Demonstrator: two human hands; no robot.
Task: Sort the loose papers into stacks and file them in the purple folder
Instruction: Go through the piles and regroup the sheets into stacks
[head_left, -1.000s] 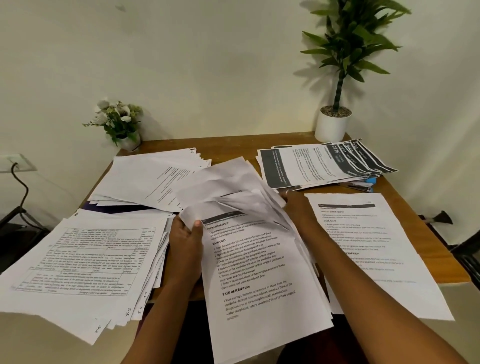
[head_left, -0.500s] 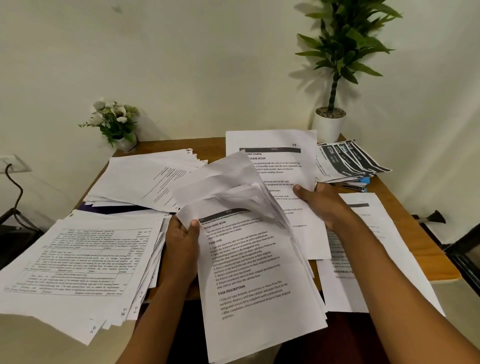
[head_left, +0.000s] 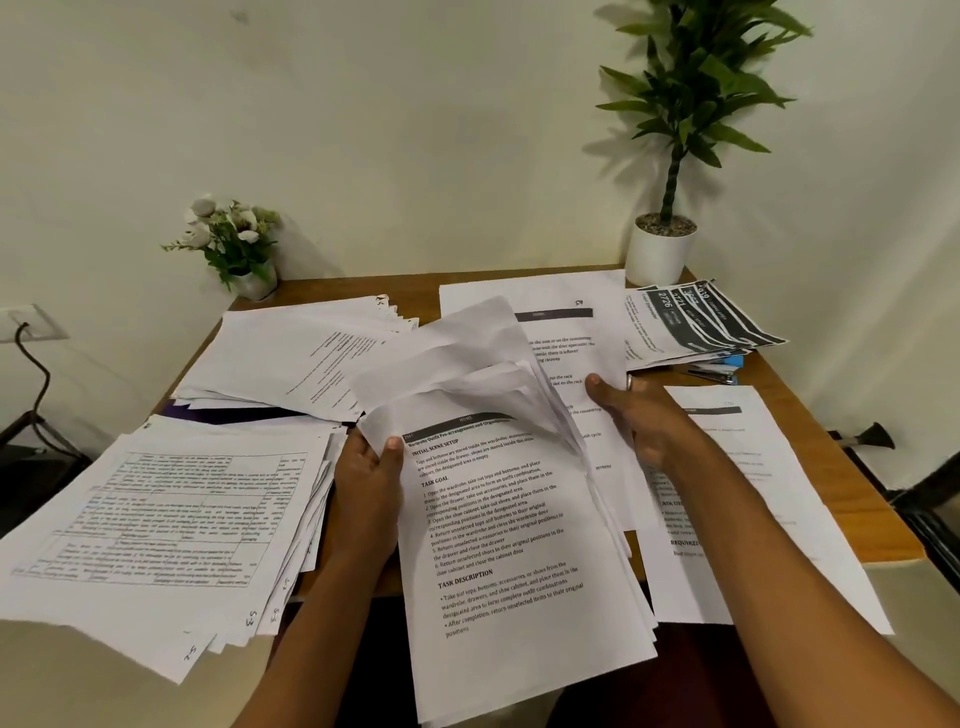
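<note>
Matt white paper sheets (head_left: 519, 530); smooth wooden table (head_left: 810, 467); glossy white plant pot (head_left: 657, 254).

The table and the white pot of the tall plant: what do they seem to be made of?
The table looks like wood or a wood-look laminate: warm brown, faint grain, a dull sheen. The white pot looks like glazed ceramic, or perhaps plastic: smooth, even white, with a soft shine. The picture cannot settle which.

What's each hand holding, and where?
Left hand grips the paper sheaf at its upper-left edge; right hand pinches a single sheet at its right edge.
</note>
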